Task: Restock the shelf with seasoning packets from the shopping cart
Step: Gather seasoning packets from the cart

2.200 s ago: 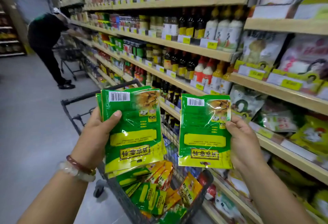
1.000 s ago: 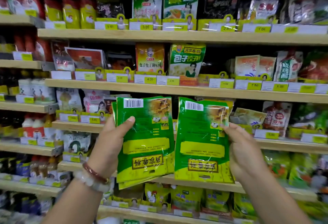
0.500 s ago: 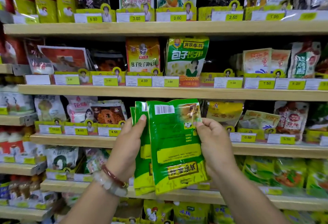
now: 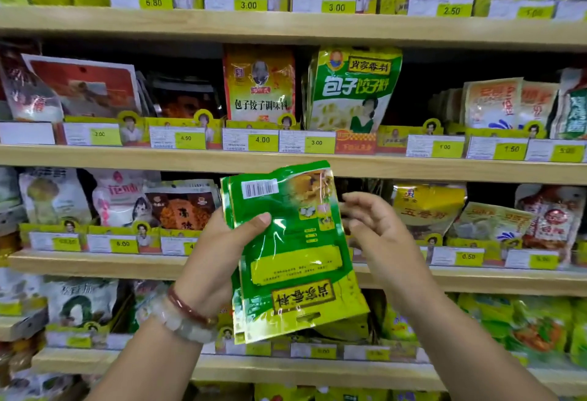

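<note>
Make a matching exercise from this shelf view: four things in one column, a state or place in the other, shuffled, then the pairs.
1. left hand
2. right hand
3. green packets
4. yellow packet

A. barcode end up, print upside down
B. open, fingers spread
C. standing on the shelf right of the hands
D. closed on the stack

Pairs: 1-D, 2-B, 3-A, 4-C

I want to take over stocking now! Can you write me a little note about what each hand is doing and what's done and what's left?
Left hand: holding the stack of green seasoning packets, upside down, thumb on the front.
Right hand: open, empty, beside the stack's right edge.
Done: all the held packets are gathered in one hand, facing the shelf.
Left: none of these packets are on the shelf yet; find their slot and place them upright. The cart is out of view.
</note>
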